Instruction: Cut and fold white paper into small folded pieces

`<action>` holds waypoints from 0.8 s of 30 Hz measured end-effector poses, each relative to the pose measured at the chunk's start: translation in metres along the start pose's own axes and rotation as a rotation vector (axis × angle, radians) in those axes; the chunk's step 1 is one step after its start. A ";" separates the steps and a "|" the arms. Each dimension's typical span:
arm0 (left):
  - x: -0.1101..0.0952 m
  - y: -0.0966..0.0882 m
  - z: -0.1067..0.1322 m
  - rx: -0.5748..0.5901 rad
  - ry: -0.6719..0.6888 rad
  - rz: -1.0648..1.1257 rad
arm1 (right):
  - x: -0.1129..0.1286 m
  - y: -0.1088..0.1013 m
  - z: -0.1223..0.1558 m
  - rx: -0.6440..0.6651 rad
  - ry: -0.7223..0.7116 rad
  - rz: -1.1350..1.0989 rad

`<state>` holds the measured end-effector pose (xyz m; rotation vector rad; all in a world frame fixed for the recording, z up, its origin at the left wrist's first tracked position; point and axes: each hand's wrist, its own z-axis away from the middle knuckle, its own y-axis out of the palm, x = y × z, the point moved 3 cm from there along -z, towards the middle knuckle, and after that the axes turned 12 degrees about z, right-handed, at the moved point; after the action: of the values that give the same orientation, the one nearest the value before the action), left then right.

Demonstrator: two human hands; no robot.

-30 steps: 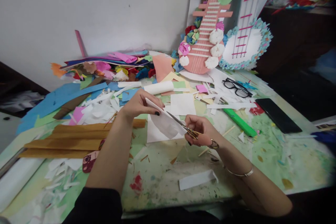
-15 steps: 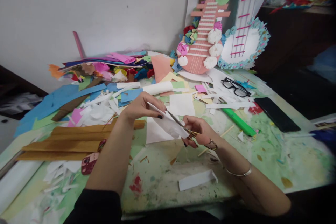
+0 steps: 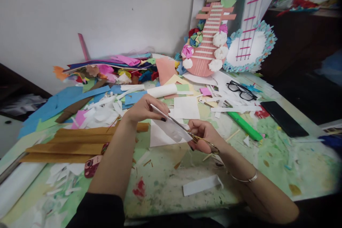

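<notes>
Between finger and thumb, my left hand (image 3: 146,108) pinches a folded sheet of white paper (image 3: 173,129), tilted above the table. My right hand (image 3: 202,136) is closed round the gold handles of a pair of scissors (image 3: 192,136). Their dark blades lie along the upper edge of the paper and point toward my left fingertips. The blades look nearly closed, with the paper at them. Below the held paper, a flat white sheet (image 3: 157,139) lies on the table, and another white square (image 3: 187,107) is just behind it.
White scraps (image 3: 103,115) and mustard crepe paper (image 3: 66,146) lie at left. A green cutter (image 3: 244,125), black phone (image 3: 283,118) and glasses (image 3: 242,91) are at right. Decorated paper instruments (image 3: 207,50) lean at the back wall. A white strip (image 3: 202,185) lies in front.
The scissors' blades have come together along the paper edge, and my right fingers have closed in on the handles. My left hand stays in place. The whole view has shifted slightly.
</notes>
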<state>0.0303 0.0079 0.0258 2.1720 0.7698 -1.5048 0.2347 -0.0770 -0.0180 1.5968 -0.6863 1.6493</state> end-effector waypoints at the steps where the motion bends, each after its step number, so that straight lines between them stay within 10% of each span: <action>1: 0.000 0.000 0.000 -0.003 -0.002 0.003 | 0.000 0.000 0.000 -0.003 0.011 0.003; 24: 0.005 0.005 -0.002 -0.014 -0.087 -0.062 | -0.003 0.002 -0.001 0.057 -0.074 -0.043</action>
<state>0.0366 0.0061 0.0218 2.0757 0.8228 -1.6080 0.2319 -0.0778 -0.0211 1.7094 -0.6427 1.5979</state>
